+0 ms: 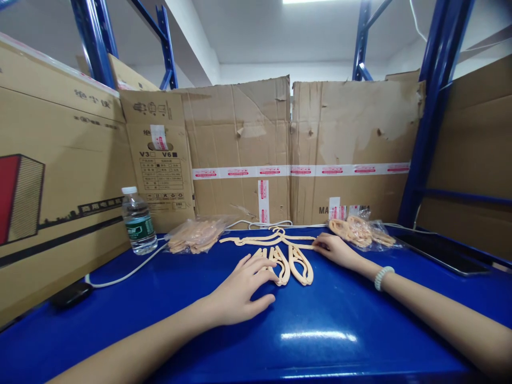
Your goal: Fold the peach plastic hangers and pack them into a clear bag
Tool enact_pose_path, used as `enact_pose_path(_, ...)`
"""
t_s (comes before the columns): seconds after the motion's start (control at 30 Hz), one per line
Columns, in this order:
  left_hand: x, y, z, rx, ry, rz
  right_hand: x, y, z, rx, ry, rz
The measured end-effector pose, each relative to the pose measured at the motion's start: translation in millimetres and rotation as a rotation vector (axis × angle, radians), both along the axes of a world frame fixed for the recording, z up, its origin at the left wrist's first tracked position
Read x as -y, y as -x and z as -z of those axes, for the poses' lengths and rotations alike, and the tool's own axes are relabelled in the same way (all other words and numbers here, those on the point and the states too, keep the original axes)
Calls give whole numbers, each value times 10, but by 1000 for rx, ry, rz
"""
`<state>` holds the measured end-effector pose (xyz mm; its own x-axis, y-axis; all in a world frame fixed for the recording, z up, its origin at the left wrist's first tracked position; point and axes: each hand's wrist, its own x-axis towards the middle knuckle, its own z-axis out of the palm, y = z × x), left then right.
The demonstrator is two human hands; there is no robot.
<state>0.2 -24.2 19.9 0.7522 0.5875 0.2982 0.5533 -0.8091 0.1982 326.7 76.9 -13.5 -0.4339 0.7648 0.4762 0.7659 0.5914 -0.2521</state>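
Note:
My left hand reaches over the blue table with its fingers spread, its fingertips over a folded beige travel hanger and partly hiding another beside it. To the right of these lies one more folded hanger. Behind them, unfolded beige hangers lie flat, overlapping near their hooks. My right hand, with a pale beaded band on the wrist, has its thumb and fingers closed on the right arm end of an unfolded hanger. The exact grip is partly hidden.
Plastic bags of folded hangers lie at back left, with more bagged hangers at back right. A water bottle stands left, near a black device with a white cable. A dark tablet lies right. Cardboard walls the back.

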Motion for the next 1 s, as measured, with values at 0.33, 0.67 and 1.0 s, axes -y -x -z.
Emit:
enact_pose_path(0.33, -69, 22, 1, 121, -20, 34, -54, -33, 42, -68, 41, 61)
enact_pose_path(0.67, -194, 10, 45, 358, -26, -33, -69, -69, 79, -168, 69, 52)
enact_pose_path(1.0, -580, 152, 138, 914, 429, -372, 30, -135, -111, -319, 36, 30)
